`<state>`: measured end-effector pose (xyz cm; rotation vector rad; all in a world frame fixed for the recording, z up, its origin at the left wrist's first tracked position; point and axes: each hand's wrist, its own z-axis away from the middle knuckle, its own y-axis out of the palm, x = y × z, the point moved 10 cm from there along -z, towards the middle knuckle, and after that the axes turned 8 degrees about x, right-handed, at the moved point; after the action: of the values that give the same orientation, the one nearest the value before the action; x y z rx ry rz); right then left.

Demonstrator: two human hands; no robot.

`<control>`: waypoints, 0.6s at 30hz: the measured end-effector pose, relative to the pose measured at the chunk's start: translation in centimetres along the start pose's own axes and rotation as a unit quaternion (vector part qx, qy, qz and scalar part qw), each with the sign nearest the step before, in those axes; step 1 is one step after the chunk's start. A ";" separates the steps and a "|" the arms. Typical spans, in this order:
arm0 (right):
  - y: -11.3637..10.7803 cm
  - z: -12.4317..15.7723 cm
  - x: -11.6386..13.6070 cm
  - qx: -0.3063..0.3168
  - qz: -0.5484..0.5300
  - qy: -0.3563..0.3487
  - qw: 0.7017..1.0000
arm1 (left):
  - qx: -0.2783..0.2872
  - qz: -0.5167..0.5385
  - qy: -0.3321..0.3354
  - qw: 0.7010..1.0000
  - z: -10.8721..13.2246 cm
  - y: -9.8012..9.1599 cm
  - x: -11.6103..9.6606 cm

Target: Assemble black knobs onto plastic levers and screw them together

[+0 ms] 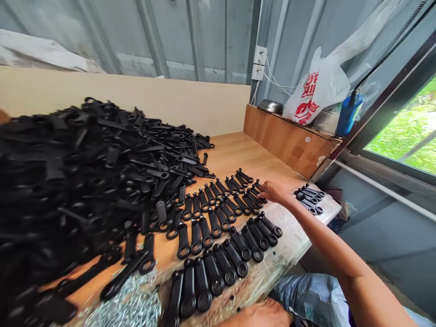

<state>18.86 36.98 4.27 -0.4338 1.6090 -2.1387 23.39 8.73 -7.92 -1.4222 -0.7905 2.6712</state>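
My right hand (270,190) reaches over the table, its fingers pinched at the right end of a row of black ring-ended levers (238,203). The fingers partly cover the lever they close on. Each lever has a ring at one end and a small ball-like knob at the other. Nearer to me lies another slanting row of levers (214,272), rings facing me. My left hand (260,314) is low at the bottom edge of the view, by the table's front edge. Its back shows, while its fingers are mostly hidden.
A large heap of black levers (112,154) covers the left side. Small shiny metal pins (127,302) lie at the front. A small group of levers (309,199) sits at the right corner. Behind stand a wooden ledge (279,138), a plastic bag (316,86) and a metal bowl (271,106).
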 end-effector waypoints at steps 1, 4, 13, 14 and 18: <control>-0.2 0.8 0.8 -0.010 -0.001 -0.017 1.000 | -0.006 -0.002 -0.011 1.000 -0.4 0.2 0.2; -0.5 3.4 5.4 -0.044 -0.018 -0.104 0.993 | 0.022 -0.068 -0.081 0.994 -1.8 1.2 0.8; 2.7 13.6 29.2 0.014 -0.002 -0.411 0.911 | -0.021 -0.027 -0.064 0.997 0.1 3.1 1.2; 3.3 14.2 31.2 0.018 0.013 -0.422 0.907 | -0.059 0.025 -0.050 0.997 1.3 3.6 1.7; 5.6 15.2 37.3 0.026 0.052 -0.433 0.900 | -0.223 0.229 0.003 0.947 7.9 5.6 4.1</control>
<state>-4.95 4.10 2.91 -1.0657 1.0158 -1.5304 16.06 1.51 -9.96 -1.9220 -1.2696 2.9338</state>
